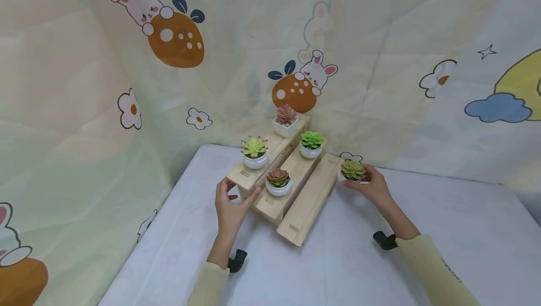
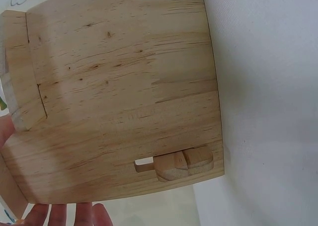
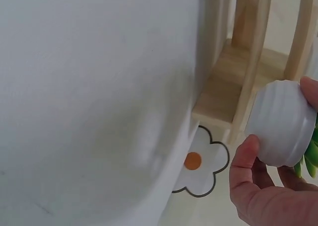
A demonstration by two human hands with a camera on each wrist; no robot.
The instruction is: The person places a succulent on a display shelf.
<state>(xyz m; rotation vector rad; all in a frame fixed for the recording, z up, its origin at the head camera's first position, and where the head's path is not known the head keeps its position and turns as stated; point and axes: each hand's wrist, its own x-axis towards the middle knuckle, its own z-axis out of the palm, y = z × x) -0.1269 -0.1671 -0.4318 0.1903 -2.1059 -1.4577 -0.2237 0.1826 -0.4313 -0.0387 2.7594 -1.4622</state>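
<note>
A three-tier wooden plant stand [image 1: 310,200] stands at an angle on the table. My left hand [image 1: 230,209] grips its near left end, thumb at the front and fingers around the top tier's edge. The left wrist view shows the stand's side panel [image 2: 114,92] up close, with fingertips [image 2: 58,214] at its border. Pinched in my right hand [image 1: 378,191] is a green potted succulent [image 1: 352,170], held beside the far end of the lowest tier. Its ribbed white pot [image 3: 280,124] is tilted in the right wrist view. Whether the pot touches the stand I cannot tell.
On the top tier sit a pink succulent [image 1: 285,120] in a square pot and a yellow-green one [image 1: 255,152]. The middle tier bears a green succulent [image 1: 311,144] and a reddish one [image 1: 278,182]. A printed cloth backdrop [image 1: 245,38] rises behind the white-covered table [image 1: 456,231].
</note>
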